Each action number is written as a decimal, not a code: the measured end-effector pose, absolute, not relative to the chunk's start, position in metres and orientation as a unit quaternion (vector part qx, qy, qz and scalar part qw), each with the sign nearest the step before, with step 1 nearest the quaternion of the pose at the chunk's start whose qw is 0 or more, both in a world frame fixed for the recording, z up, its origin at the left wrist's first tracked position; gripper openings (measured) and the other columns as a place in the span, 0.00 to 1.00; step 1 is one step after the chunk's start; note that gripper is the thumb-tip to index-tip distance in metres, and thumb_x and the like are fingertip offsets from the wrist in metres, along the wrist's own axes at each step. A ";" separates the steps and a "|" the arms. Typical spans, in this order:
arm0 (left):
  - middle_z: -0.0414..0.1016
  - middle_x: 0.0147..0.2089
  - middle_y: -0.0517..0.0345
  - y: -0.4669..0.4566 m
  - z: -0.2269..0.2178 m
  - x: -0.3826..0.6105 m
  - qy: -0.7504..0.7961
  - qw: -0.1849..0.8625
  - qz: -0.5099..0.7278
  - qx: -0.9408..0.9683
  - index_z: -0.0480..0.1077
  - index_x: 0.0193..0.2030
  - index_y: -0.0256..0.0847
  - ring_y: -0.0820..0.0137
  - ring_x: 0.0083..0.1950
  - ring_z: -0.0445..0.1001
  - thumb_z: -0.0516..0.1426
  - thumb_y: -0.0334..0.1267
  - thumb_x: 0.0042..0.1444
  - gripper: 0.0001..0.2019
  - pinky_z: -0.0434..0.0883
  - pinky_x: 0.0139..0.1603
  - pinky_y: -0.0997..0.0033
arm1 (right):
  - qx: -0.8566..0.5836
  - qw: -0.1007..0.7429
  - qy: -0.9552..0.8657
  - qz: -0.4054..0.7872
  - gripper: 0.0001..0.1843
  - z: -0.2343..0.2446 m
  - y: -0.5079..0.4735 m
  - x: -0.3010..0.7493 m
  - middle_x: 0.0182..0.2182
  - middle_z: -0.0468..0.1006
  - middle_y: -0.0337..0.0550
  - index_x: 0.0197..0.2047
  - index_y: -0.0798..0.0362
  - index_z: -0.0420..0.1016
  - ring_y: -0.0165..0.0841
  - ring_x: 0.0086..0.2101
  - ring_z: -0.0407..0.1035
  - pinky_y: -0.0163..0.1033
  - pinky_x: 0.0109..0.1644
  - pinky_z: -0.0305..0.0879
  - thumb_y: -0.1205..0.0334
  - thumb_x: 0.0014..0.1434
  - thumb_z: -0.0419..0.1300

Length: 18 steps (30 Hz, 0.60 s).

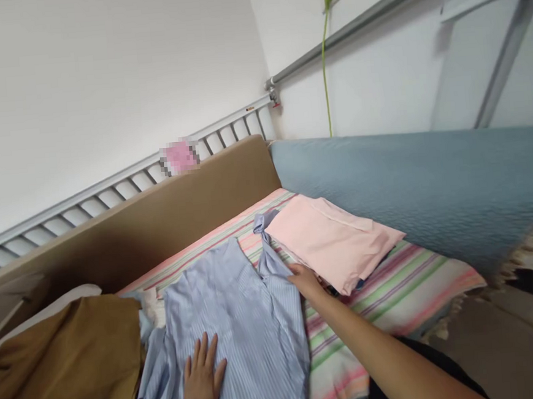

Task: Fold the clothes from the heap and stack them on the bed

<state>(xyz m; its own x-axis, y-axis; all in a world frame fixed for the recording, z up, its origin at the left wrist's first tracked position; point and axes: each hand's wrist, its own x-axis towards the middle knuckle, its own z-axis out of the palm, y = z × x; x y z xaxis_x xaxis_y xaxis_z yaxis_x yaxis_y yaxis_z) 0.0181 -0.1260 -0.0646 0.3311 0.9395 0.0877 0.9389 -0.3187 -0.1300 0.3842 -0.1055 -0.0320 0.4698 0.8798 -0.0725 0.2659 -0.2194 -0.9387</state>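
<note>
A light blue striped shirt (232, 313) lies spread on the striped sheet (393, 288) of a bed. My left hand (202, 377) rests flat on the shirt's lower part, fingers stretched out. My right hand (306, 279) reaches across to the shirt's right edge and pinches the fabric near a sleeve (268, 254). Just beyond that hand sits a folded pink cloth (334, 240).
A brown garment (62, 363) is heaped at the left. A tan headboard (157, 214) and white rail run behind. A blue quilt (431, 186) covers the right side. A green cable (325, 66) hangs down the wall.
</note>
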 end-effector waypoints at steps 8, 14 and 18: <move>0.45 0.69 0.58 -0.095 -0.039 0.046 -0.601 0.046 0.048 -0.796 0.53 0.65 0.49 0.60 0.70 0.42 0.43 0.44 0.61 0.24 0.51 0.65 0.49 | -0.712 0.450 -0.477 0.252 0.24 -0.003 -0.114 0.407 0.49 0.74 0.50 0.51 0.56 0.70 0.39 0.49 0.68 0.39 0.52 0.61 0.72 0.49 0.52; 0.45 0.70 0.61 -0.048 -0.038 0.119 -0.516 0.017 0.032 -0.856 0.49 0.65 0.55 0.61 0.70 0.41 0.42 0.44 0.62 0.24 0.48 0.66 0.47 | -0.757 0.273 -0.553 0.215 0.23 0.003 -0.125 0.411 0.42 0.79 0.47 0.45 0.48 0.75 0.40 0.44 0.72 0.40 0.45 0.63 0.74 0.49 0.50; 0.45 0.70 0.56 0.015 -0.037 0.159 -0.533 0.014 0.018 -0.846 0.50 0.66 0.52 0.57 0.70 0.42 0.42 0.47 0.62 0.24 0.49 0.64 0.42 | -0.762 0.227 -0.565 0.217 0.23 -0.006 -0.122 0.409 0.39 0.80 0.45 0.42 0.45 0.76 0.40 0.41 0.73 0.40 0.40 0.65 0.74 0.48 0.50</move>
<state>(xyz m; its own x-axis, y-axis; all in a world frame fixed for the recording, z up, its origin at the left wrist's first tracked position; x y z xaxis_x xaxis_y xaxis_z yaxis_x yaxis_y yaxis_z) 0.1593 0.0145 -0.0370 0.4318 0.9018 -0.0158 0.9008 -0.4321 -0.0441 0.4089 -0.1220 -0.0065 0.2661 0.9611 -0.0746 0.7634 -0.2573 -0.5925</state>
